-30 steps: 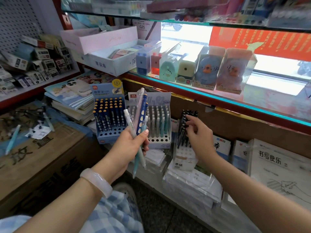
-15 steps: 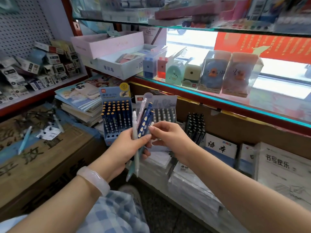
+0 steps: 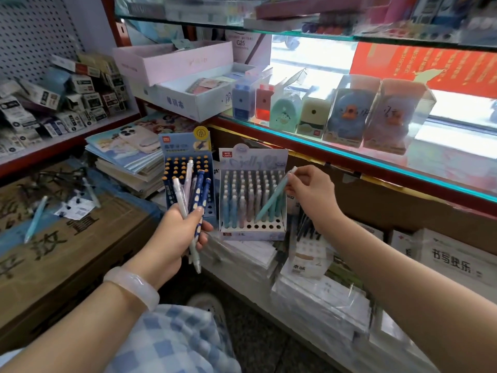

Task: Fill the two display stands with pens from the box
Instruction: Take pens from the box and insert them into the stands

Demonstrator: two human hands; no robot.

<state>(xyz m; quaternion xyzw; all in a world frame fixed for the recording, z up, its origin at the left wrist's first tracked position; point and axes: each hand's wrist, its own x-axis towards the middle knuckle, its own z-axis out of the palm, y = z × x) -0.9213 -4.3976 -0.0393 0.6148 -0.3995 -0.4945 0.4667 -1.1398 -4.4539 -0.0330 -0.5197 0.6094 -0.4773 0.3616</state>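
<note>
Two display stands sit side by side on stacked paper packs: a dark blue stand (image 3: 172, 168) full of navy pens with yellow caps, and a pale stand (image 3: 252, 232) of pastel pens with open holes in its front row. My left hand (image 3: 174, 238) grips a bunch of pens (image 3: 192, 189), white and navy, in front of the blue stand. My right hand (image 3: 309, 189) pinches the top of a teal pen (image 3: 271, 197), which leans with its tip down among the pale stand's front right slots.
A cardboard box (image 3: 53, 254) at left carries loose pens and paper scraps. Notebooks are stacked behind the stands. A glass shelf (image 3: 376, 165) with sharpeners overhangs them. A black pen rack (image 3: 306, 230) stands to the right, with paper packs beyond.
My right hand has taken the teal pen from the bunch in my left hand and carried it right, over to the pale stand. The view has shifted slightly.
</note>
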